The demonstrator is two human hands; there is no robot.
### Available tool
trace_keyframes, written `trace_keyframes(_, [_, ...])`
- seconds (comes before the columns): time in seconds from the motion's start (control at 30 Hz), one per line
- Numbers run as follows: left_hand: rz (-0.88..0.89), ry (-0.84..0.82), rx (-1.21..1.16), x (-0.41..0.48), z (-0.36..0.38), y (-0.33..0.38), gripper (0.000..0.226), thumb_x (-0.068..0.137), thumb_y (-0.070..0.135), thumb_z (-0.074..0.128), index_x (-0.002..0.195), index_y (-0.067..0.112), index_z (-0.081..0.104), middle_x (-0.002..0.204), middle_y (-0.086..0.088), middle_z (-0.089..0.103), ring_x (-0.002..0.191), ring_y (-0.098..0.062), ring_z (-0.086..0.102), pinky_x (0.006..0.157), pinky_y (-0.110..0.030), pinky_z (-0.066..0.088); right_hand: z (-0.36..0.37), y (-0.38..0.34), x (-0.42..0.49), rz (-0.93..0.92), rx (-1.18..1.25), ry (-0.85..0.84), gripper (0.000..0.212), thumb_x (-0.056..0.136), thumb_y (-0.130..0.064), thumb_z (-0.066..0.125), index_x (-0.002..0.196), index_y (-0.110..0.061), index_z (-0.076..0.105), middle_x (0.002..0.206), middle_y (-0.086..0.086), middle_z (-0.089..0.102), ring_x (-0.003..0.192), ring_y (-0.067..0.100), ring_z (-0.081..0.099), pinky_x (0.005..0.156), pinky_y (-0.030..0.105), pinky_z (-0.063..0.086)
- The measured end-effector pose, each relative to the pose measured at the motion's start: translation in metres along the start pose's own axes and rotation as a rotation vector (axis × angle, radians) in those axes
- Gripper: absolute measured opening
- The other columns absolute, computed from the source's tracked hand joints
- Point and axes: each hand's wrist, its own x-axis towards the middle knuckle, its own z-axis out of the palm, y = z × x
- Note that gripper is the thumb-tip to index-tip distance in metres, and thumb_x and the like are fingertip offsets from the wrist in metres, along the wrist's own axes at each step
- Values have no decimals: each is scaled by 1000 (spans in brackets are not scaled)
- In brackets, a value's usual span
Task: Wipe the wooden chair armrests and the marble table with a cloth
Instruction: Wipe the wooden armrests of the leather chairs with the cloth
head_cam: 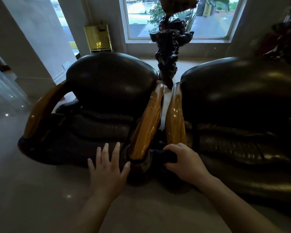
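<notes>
Two dark leather armchairs stand side by side, each with glossy golden wooden armrests. The left chair's right armrest (148, 121) and the right chair's left armrest (175, 118) run close together in the middle. My right hand (183, 160) is shut on a dark cloth (165, 155) at the front end of the gap between them, just below the right chair's armrest. With fingers spread, my left hand (107, 167) hovers open at the left chair's front edge, beside its armrest end. The left chair's far armrest (40, 113) curves at the left. No marble table is visible.
A dark carved wooden sculpture (170, 52) rises behind the gap between the chairs, before a bright window (178, 19). A gold-coloured stand (97, 37) sits by the wall at the back left. Pale polished floor (40, 190) spreads in front and to the left.
</notes>
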Motion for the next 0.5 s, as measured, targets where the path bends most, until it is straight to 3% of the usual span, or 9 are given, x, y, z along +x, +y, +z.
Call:
trace_keyframes(0.2, [33, -29, 25, 47, 19, 25, 75, 90, 65, 27, 155, 33, 5, 163, -10, 11, 151, -29, 3, 116, -63, 11, -14, 37, 28, 62, 11, 34, 45, 82, -38, 75, 122, -45, 56, 103, -20, 50, 88, 1, 54, 68, 16, 49])
trace_keyframes(0.5, [117, -111, 9, 144, 54, 40, 75, 90, 67, 20, 154, 33, 1, 164, -9, 5, 151, -29, -3, 118, -61, 7, -15, 61, 92, 170, 34, 76, 46, 83, -41, 74, 125, -41, 57, 102, -16, 52, 87, 5, 57, 72, 25, 55])
